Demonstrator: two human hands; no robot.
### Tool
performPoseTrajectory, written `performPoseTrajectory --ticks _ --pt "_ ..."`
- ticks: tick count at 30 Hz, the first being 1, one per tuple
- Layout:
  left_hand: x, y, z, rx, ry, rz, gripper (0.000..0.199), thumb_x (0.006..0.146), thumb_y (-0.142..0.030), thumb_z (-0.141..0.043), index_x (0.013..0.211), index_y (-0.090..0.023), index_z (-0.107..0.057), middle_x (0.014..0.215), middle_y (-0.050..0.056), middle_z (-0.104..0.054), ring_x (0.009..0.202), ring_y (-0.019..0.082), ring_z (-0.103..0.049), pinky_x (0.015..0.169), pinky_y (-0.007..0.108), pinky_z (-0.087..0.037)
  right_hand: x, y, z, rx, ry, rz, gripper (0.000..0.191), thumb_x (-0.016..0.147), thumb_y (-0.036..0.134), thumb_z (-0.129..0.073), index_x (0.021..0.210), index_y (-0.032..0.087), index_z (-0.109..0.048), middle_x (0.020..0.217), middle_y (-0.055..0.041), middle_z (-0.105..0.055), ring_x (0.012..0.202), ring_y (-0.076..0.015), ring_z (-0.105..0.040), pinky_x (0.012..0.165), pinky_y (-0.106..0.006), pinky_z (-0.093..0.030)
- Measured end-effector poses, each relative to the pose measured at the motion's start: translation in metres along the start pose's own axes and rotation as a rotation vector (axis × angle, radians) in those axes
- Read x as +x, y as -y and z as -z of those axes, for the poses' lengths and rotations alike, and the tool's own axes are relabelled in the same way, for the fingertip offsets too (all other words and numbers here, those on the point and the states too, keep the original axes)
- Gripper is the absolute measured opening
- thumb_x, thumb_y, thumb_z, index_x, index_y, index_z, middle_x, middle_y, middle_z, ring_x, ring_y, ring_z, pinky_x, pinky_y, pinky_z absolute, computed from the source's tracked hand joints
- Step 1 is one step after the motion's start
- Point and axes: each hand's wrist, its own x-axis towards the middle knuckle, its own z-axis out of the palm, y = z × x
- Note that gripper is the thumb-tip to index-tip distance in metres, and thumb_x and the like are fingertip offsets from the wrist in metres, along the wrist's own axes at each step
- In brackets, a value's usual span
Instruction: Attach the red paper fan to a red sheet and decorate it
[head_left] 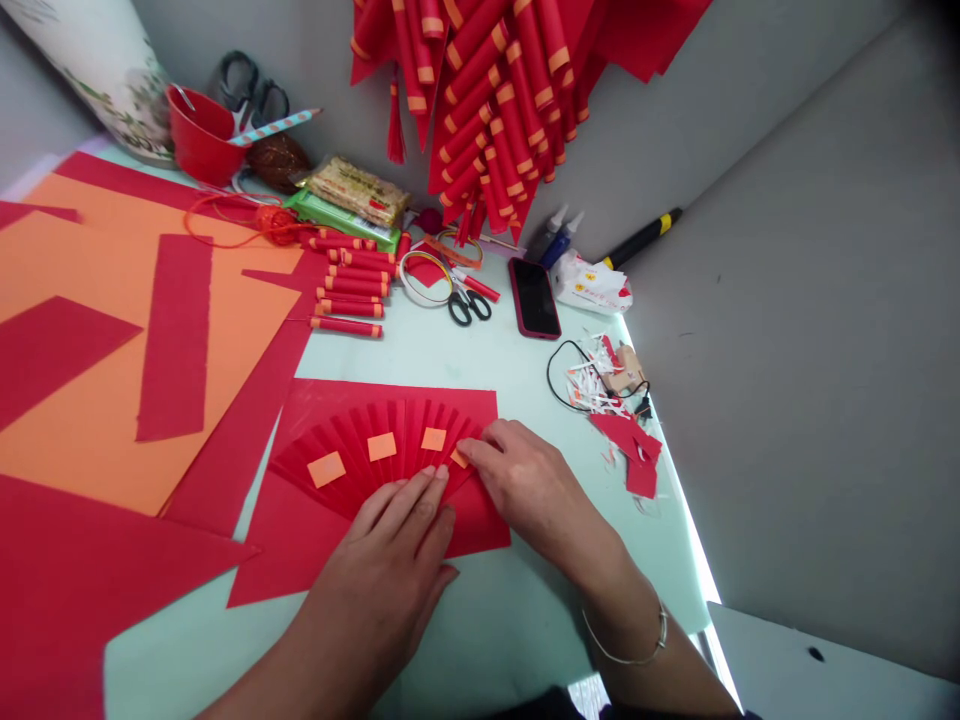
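A pleated red paper fan (352, 428) lies spread out on a red paper sheet (292, 545). Several small orange paper pieces sit along its folds, one orange square (326, 470) at the left end among them. My left hand (397, 550) rests on the lower middle of the fan, fingers stretched out and flat. At the fan's right side, my right hand (521, 475) has its thumb and curled fingers on another orange paper square (458, 459), partly covered by the fingertips.
Red paper rolls (352, 285), tape rolls (425, 278), small scissors (469, 305) and a phone (535, 298) lie beyond the fan. Paper scraps (600, 385) and a cable are at right. Orange sheets (97, 240) cover the left. A red firecracker-style decoration (502, 100) hangs at the back.
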Motion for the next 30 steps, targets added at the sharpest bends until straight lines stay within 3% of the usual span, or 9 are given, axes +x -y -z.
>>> performPoseTrajectory --ticks 9,30 --pt "-0.002 -0.002 0.003 -0.032 -0.026 0.026 0.031 0.095 -0.03 -0.049 0.111 -0.013 -0.07 0.132 0.014 -0.064 0.122 0.032 -0.057 0.099 0.046 -0.042 -0.001 -0.008 0.0 0.063 -0.156 -0.071 0.025 0.098 0.017 -0.047 0.113 0.017 -0.067 0.098 -0.0082 -0.063 0.09 -0.0208 -0.058 0.076 -0.033 -0.049" --pt "-0.003 -0.003 0.002 -0.074 -0.055 0.064 0.029 0.094 -0.03 -0.051 0.109 -0.014 -0.071 0.128 0.015 -0.066 0.121 0.033 -0.058 0.095 0.047 -0.048 0.004 0.004 -0.015 0.175 -0.123 -0.083 0.024 0.095 0.025 -0.052 0.114 0.015 -0.064 0.102 -0.0089 -0.062 0.093 -0.022 -0.059 0.079 -0.033 -0.05"
